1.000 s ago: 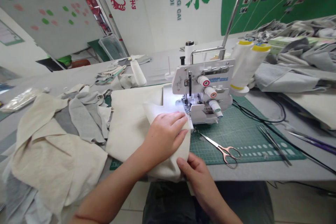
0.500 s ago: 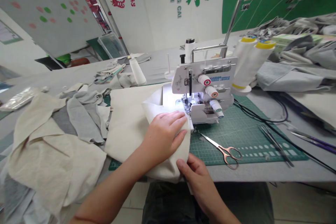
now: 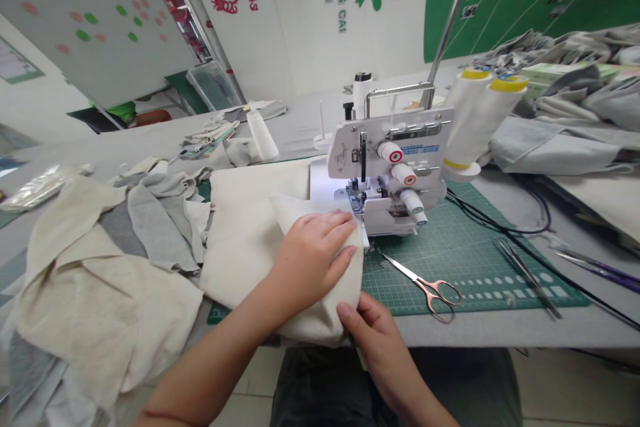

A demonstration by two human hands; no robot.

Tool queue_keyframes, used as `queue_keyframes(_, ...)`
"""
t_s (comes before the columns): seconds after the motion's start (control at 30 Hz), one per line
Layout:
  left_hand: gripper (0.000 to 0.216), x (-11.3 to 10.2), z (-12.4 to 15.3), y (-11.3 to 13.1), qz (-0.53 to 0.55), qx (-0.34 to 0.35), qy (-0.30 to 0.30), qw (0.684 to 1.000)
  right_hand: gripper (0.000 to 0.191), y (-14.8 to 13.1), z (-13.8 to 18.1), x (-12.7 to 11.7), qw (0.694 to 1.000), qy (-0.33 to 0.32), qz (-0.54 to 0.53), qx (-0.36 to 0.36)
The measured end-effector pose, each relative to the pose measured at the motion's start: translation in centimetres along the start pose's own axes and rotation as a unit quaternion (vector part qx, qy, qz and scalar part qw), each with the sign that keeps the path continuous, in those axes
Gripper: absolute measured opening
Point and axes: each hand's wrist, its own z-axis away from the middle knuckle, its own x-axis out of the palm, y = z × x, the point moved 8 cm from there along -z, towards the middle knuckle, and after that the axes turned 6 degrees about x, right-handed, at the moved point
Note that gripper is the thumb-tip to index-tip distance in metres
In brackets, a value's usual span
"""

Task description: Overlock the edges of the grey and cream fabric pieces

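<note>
A cream fabric piece (image 3: 245,233) lies in front of and to the left of a white overlock sewing machine (image 3: 395,147). Its far edge has a raised fold by the presser foot (image 3: 356,197). My left hand (image 3: 317,250) rests flat on the cloth, fingers stretched toward the needle area. At the near right edge of the cloth, by the table's front, my right hand (image 3: 373,327) pinches the fabric between thumb and fingers. The cloth hangs slightly over the table edge there.
Right of the machine base, scissors (image 3: 425,285) and tweezers (image 3: 527,277) lie on a green cutting mat (image 3: 480,247). Black cables (image 3: 493,227) cross the mat. Cream and grey cloth (image 3: 100,300) heaps at left. Thread cones (image 3: 465,113) stand behind the machine.
The bright glow at the machine's needle area is dimmer now. Both hands and the cloth stay almost where they were.
</note>
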Motion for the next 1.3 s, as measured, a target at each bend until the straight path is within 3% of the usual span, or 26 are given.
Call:
queue_keyframes(0.43,0.033,0.2,-0.3,-0.7,0.016,-0.027,-0.021,0.999,0.031,0.8,0.1,0.0,0.998,-0.003,-0.063,-0.006)
queue_keyframes(0.8,0.040,-0.7,2.3,3.2,-0.056,0.031,-0.018,0.998,0.033,-1.3,-0.6,-0.2,0.999,0.027,-0.022,-0.040)
queue_keyframes(1.13,0.045,0.0,1.8,2.4,-0.066,0.009,-0.027,0.997,0.030,-1.6,-1.0,-0.6,0.998,0.031,-0.020,-0.044)
queue_keyframes(1.3,0.048,0.2,1.5,2.3,-0.070,0.003,-0.030,0.997,0.029,-1.7,-0.8,0.0,0.997,-0.004,-0.064,-0.040)
